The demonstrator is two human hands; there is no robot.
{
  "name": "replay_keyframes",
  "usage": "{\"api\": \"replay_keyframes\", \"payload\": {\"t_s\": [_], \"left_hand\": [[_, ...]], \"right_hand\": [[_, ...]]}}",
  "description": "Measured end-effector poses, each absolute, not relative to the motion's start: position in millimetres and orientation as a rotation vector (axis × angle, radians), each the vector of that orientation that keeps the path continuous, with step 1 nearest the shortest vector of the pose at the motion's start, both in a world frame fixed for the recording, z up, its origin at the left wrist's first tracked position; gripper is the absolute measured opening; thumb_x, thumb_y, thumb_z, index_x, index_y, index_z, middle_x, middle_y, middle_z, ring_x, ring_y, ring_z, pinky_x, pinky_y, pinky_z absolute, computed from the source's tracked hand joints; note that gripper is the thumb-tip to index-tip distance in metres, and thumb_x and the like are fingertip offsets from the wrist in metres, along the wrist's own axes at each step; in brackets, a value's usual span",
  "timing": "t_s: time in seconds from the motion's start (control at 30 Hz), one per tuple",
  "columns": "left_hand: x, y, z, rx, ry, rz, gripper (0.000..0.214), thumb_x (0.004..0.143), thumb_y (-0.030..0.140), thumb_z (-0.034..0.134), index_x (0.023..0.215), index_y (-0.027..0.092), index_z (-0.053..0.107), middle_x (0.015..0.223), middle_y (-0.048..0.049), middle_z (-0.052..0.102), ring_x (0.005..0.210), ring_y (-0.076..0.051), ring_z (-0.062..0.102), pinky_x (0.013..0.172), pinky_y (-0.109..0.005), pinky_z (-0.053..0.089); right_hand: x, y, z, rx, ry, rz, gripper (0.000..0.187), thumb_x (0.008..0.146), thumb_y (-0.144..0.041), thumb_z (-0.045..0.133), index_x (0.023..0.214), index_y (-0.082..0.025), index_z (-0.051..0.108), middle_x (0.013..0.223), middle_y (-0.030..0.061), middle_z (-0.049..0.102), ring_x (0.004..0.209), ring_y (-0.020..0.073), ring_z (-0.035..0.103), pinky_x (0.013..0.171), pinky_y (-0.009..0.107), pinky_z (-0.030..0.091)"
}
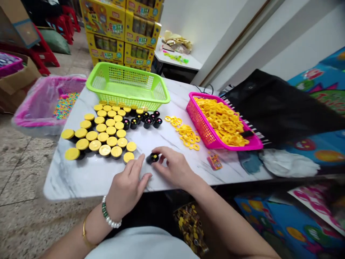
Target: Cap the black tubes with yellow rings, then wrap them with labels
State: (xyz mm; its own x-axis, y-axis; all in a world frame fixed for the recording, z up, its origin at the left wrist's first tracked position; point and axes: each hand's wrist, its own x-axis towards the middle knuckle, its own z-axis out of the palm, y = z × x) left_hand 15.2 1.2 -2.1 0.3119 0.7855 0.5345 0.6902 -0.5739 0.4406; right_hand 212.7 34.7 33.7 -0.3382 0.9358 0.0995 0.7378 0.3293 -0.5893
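My right hand (175, 167) pinches a small black cup (152, 158) near the table's front edge; a bit of yellow shows at the cup's mouth. To the left of that cup, my left hand (126, 185) is open, its fingers stretched forward and the thumb apart. Its fingertips are close to a yellow-lidded black cup (128, 157); whether they touch it I cannot tell. Beyond lie several more yellow-lidded cups (102, 137) in loose rows. Beside them stand several open black cups (148, 123) with coloured bits inside. Loose yellow rings (188, 135) are scattered to the right.
A green basket (129, 95) stands at the table's back, and a pink basket (201, 126) heaped with yellow rings is at the right. A small pink-and-orange packet (215, 161) lies in front of it. A plastic-lined pink tub (32, 115) with colourful beads sits left of the white table (88, 180).
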Motion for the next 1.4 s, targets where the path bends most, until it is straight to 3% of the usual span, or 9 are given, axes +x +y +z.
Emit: {"api": "replay_keyframes", "payload": {"t_s": [0.13,0.27,0.4,0.67,0.87,0.97,1.1,1.27,1.4], "left_hand": [[25,7,-5,2.444,1.386,0.947,0.04,0.099,0.034,0.054,0.132,0.013,0.052,0.088,-0.006,0.068,0.066,-0.017,0.067,0.057,-0.025,0.053],[24,7,-5,2.389,1.357,0.948,0.028,0.098,0.028,0.054,0.122,0.014,0.057,0.084,-0.0039,0.07,0.065,-0.015,0.067,0.061,-0.025,0.053],[21,6,-3,2.309,1.344,0.944,0.022,0.097,0.028,0.056,0.114,0.015,0.058,0.085,-0.0042,0.071,0.069,-0.015,0.067,0.062,-0.025,0.053],[15,1,-3,2.319,1.373,0.958,0.024,0.096,0.036,0.06,0.107,0.015,0.059,0.082,-0.0039,0.07,0.064,-0.014,0.064,0.058,-0.024,0.049],[14,2,-7,2.295,1.386,1.013,0.025,0.094,0.036,0.062,0.107,0.014,0.06,0.083,-0.0044,0.07,0.068,-0.014,0.065,0.061,-0.024,0.049],[13,3,-7,2.273,1.377,1.027,0.026,0.093,0.036,0.064,0.107,0.014,0.061,0.084,-0.0045,0.071,0.069,-0.014,0.066,0.062,-0.024,0.049],[13,4,-7,2.272,1.357,1.014,0.026,0.094,0.035,0.063,0.107,0.014,0.061,0.084,-0.0046,0.071,0.068,-0.014,0.065,0.062,-0.024,0.049],[13,3,-8,2.262,1.335,0.959,0.025,0.095,0.036,0.061,0.109,0.015,0.062,0.081,-0.0035,0.07,0.068,-0.014,0.063,0.061,-0.024,0.049],[12,4,-10,2.216,1.337,0.949,0.022,0.095,0.033,0.058,0.108,0.016,0.064,0.084,-0.0047,0.071,0.071,-0.015,0.064,0.063,-0.026,0.049]], "right_hand": [[231,31,42,-1.504,-2.097,0.764,0.046,0.089,-0.029,0.062,0.134,-0.025,0.055,0.112,0.0056,0.072,0.076,0.0158,0.068,0.069,0.03,0.052],[295,51,34,-2.151,-1.856,0.004,0.032,0.088,-0.043,0.061,0.106,-0.017,0.069,0.099,0.0143,0.072,0.082,0.0268,0.067,0.075,0.04,0.051],[331,51,15,-2.447,-1.954,-0.159,0.037,0.087,-0.049,0.061,0.095,-0.014,0.072,0.093,0.0186,0.071,0.085,0.0345,0.067,0.071,0.043,0.049],[236,46,26,-1.723,-2.427,0.382,0.018,0.093,-0.022,0.055,0.102,-0.02,0.07,0.096,0.0096,0.071,0.083,0.0227,0.068,0.076,0.034,0.051],[187,92,48,-1.634,-2.832,0.248,0.014,0.09,-0.02,0.057,0.089,-0.016,0.07,0.095,0.0124,0.069,0.09,0.0259,0.065,0.065,0.032,0.043],[193,108,54,-1.589,-2.711,0.249,0.009,0.087,-0.018,0.061,0.086,-0.015,0.069,0.099,0.012,0.068,0.09,0.0246,0.062,0.068,0.032,0.043],[216,102,67,-1.561,-2.074,0.674,0.005,0.085,-0.023,0.067,0.086,-0.018,0.065,0.079,0.0024,0.064,0.067,0.014,0.058,0.062,0.028,0.044],[217,53,63,-1.455,-1.425,1.537,0.035,0.069,-0.044,0.085,0.083,-0.022,0.061,0.063,-0.0022,0.063,0.047,0.0117,0.055,0.043,0.025,0.043],[198,28,43,-1.518,-1.274,1.761,0.039,0.067,-0.048,0.085,0.077,-0.02,0.061,0.05,-0.0054,0.056,0.036,0.0071,0.043,0.033,0.02,0.03]]}}
